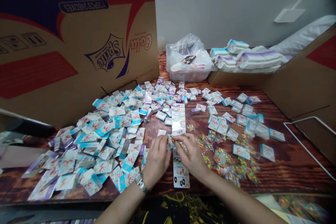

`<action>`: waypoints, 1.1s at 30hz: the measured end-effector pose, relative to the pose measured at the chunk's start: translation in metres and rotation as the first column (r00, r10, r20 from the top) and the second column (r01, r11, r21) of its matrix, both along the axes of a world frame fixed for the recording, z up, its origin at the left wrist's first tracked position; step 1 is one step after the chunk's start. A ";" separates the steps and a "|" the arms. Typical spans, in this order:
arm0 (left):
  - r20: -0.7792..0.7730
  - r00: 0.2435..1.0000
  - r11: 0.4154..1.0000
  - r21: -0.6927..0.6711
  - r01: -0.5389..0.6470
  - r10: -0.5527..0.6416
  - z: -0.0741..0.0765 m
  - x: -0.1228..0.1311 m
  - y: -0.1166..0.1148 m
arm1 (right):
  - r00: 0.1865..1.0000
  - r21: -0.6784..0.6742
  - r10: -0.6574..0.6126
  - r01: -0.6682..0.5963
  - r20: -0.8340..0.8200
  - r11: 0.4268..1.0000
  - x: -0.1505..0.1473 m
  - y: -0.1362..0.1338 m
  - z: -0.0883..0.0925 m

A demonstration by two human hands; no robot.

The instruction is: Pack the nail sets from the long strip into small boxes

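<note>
Both hands meet over a long printed paper strip (178, 120) on the dark wooden table. My left hand (158, 155), with a watch on its wrist, has its fingers closed on a small blue-and-white box. Against the same box, the fingers of my right hand (189, 152) are bent together at its right end; whether something else is pinched there is hidden. A pile of small blue and purple boxes (106, 127) spreads left of my hands. Small clear bags of colourful pieces (225, 159) lie to the right, with several more small boxes (222, 126) beyond them.
A large cardboard carton (78, 42) stands at the back left, another carton (304, 77) at the right. A clear plastic tub (189, 74) with bags sits at the back. Beside it, wrapped packs (258, 59) lie in a low box. A white wire frame (307, 152) leans at the right edge.
</note>
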State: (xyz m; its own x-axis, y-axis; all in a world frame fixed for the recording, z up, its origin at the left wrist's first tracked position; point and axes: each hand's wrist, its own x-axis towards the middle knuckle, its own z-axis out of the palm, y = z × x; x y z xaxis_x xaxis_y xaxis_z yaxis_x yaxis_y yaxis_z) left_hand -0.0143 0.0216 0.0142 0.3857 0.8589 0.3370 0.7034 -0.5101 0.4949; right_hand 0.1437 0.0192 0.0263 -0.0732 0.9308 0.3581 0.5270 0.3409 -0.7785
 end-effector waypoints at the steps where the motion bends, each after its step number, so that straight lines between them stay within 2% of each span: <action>1: 0.009 1.000 1.000 0.002 -0.002 0.002 0.001 0.000 0.000 | 1.000 0.019 -0.005 0.005 0.002 1.000 0.000 0.000 -0.001; 4: 0.037 0.999 1.000 0.006 -0.009 0.009 0.003 0.002 0.000 | 1.000 0.044 -0.017 0.018 -0.024 0.999 0.000 -0.002 -0.005; 7: 0.054 0.998 1.000 0.004 -0.022 0.022 0.006 0.002 -0.001 | 0.999 0.087 0.052 -0.052 0.001 0.995 0.003 -0.003 -0.008; 10: 0.054 0.998 1.000 0.012 -0.017 0.017 0.007 0.001 -0.001 | 0.984 0.150 0.130 -0.148 0.123 0.977 0.010 0.000 -0.008; 14: 0.105 0.994 0.999 -0.036 0.026 -0.023 0.006 -0.004 0.001 | 0.923 0.255 0.150 -0.250 0.356 0.934 0.023 0.008 -0.002; 19: 0.207 0.976 0.987 -0.132 0.088 -0.060 0.007 -0.007 0.003 | 0.890 0.179 0.286 -0.365 0.355 0.914 0.036 0.016 0.003; 22: 0.177 0.976 0.982 -0.115 0.147 -0.125 0.008 -0.005 0.001 | 0.805 0.216 0.295 -0.455 0.515 0.864 0.039 0.020 0.005; 24: 0.157 0.976 0.980 -0.104 0.171 -0.154 0.009 -0.003 -0.001 | 0.741 0.172 0.338 -0.518 0.580 0.838 0.039 0.022 0.008; 26: 0.152 0.975 0.977 -0.115 0.180 -0.162 0.010 0.000 -0.002 | 0.719 0.096 0.407 -0.546 0.563 0.832 0.038 0.023 0.013; 30: 0.154 0.975 0.970 -0.159 0.182 -0.157 0.011 0.003 -0.001 | 0.763 0.029 0.457 -0.526 0.458 0.850 0.038 0.021 0.019; 33: 0.158 0.976 0.969 -0.171 0.177 -0.150 0.013 0.004 0.000 | 0.757 -0.062 0.532 -0.553 0.378 0.831 0.039 0.020 0.023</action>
State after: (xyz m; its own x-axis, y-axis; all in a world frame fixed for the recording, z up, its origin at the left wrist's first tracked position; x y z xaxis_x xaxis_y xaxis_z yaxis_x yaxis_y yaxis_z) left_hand -0.0107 0.0216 0.0274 0.4850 0.8404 0.2419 0.5331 -0.5034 0.6800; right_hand 0.1832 0.0390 0.0497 -0.6945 0.6763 0.2456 0.4806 0.6901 -0.5411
